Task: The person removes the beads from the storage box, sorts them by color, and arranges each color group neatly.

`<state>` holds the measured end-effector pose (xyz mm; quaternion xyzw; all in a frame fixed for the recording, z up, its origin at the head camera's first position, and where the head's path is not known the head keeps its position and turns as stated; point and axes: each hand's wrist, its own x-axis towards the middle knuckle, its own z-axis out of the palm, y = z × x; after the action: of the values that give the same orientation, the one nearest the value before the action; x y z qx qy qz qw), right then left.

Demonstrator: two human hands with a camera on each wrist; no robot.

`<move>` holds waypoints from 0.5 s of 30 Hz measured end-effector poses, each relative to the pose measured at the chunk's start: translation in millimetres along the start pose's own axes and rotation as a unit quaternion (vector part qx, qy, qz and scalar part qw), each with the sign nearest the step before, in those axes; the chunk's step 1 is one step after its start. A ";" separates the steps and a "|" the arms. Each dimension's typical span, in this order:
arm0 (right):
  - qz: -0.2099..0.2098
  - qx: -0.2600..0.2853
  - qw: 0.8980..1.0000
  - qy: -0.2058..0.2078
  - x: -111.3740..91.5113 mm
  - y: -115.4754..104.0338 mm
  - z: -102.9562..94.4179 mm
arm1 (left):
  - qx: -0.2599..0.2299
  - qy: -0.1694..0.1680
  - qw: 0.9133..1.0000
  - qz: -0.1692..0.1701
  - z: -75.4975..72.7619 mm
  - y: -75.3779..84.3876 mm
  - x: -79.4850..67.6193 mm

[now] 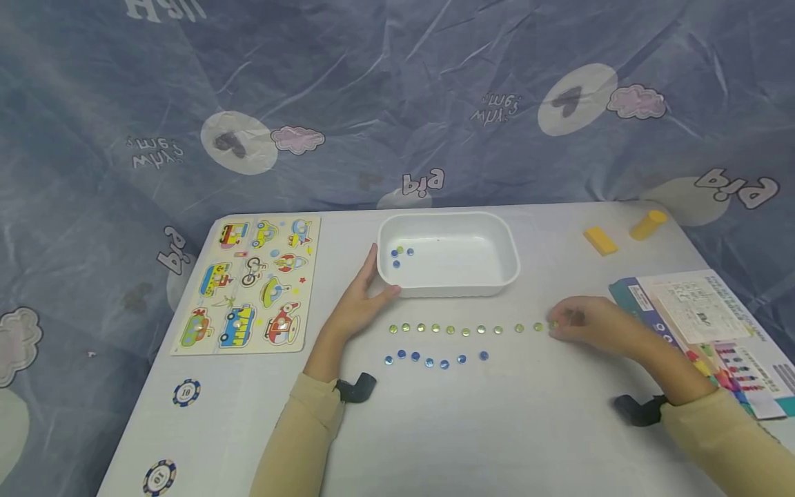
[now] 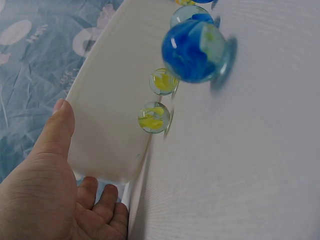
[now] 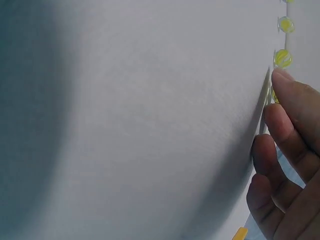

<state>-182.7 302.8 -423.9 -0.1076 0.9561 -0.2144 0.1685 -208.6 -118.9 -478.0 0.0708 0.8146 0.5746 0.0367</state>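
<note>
My left hand (image 1: 359,304) rests against the near left corner of a white plastic tub (image 1: 456,291), thumb along the front wall and fingers at the left side. Inside the tub lie several blue marbles (image 1: 396,264) and a yellow one (image 1: 400,250). My right hand (image 1: 590,324) pinches a yellow-swirled glass marble (image 3: 274,95) between thumb and index finger, low over the table at the right end of a row of yellow marbles (image 1: 466,332). A shorter, uneven row of blue marbles (image 1: 430,362) lies nearer to me, with a wider gap before its last one.
A wooden vehicle puzzle board (image 1: 254,286) lies at the left, above two poker chips (image 1: 186,393). Back right are a yellow block (image 1: 600,241) and a yellow cylinder (image 1: 649,225). A printed box (image 1: 714,324) lies by my right forearm. A blue patterned cloth (image 1: 373,103) hangs behind the table.
</note>
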 end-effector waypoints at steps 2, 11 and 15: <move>0.002 -0.001 1.000 -0.003 0.4 -0.4 -0.5 | -0.001 0.000 1.000 0.004 -0.1 -0.9 0.1; -0.067 -0.016 0.997 0.034 6.1 -18.3 -30.1 | -0.003 -0.001 1.000 -0.004 -0.3 0.7 0.1; -0.102 -0.023 0.992 0.068 20.7 -45.9 -40.2 | -0.006 -0.003 1.000 -0.002 -0.7 1.3 0.1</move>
<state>-210.5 271.4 -374.9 -0.1937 0.9540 -0.2154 0.0775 -208.7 -119.1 -476.6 0.0708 0.8108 0.5795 0.0410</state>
